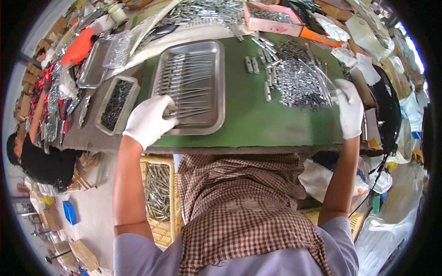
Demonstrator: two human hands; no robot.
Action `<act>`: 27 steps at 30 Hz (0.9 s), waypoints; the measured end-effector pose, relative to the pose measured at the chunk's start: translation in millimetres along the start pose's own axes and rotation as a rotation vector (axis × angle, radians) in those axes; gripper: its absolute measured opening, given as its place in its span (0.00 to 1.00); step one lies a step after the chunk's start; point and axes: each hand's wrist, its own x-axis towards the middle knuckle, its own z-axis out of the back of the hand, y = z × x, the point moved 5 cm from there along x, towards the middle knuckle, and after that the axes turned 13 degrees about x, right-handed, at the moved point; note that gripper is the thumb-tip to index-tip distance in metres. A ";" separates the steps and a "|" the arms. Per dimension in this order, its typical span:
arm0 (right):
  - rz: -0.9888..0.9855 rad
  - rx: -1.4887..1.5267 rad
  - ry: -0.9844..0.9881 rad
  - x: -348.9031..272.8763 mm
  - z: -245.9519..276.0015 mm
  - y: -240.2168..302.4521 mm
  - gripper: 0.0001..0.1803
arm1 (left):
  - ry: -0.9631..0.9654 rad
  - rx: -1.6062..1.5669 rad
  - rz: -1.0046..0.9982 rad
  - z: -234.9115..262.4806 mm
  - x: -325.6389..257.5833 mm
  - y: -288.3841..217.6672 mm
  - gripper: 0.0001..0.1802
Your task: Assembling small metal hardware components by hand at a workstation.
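Many pointed metal rods [175,79] lie side by side in a shallow steel tray [218,112], thick ends left, tips right. The tray rests on a green mat [258,126], left of centre. Over its near left corner bends the white-gloved left hand [149,118], thumb and forefinger a little apart beside the nearest rods; it hides their thick ends, so I cannot tell whether it holds one.

Right of the tray, well apart, spreads a heap of small metal parts [297,76]. The gloved right hand [347,108] is at its right edge, fingers drawn in at the end of a thin rod; whether they grip it I cannot tell. A cardboard box [372,124] stands close by that wrist.

Left of the tray sit a tub [110,130] of dark pieces and a second steel tray [94,64]. Behind the heap is a pink box [276,28] of metal parts. Any print on the packaging around is too small to read. Below the table's edge stands a yellow crate [174,198] of metal pieces; at far left, a co-worker [48,161] in dark clothes reaches toward the table.
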 end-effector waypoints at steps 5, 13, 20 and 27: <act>0.057 -0.012 0.199 -52.4 -20.4 34.8 0.11 | -0.414 -0.127 -0.275 23.5 10.7 -95.0 0.12; 0.136 -0.231 0.279 -80.4 -31.2 36.5 0.09 | -0.460 0.153 -0.290 -20.7 85.5 -184.0 0.11; 0.159 -0.308 0.267 -95.6 -23.9 28.3 0.07 | -0.331 -0.142 -0.457 -28.8 58.7 -210.7 0.07; 0.281 -0.532 0.230 -96.1 -25.1 31.1 0.05 | -0.439 -0.435 -0.376 -32.1 31.7 -220.4 0.09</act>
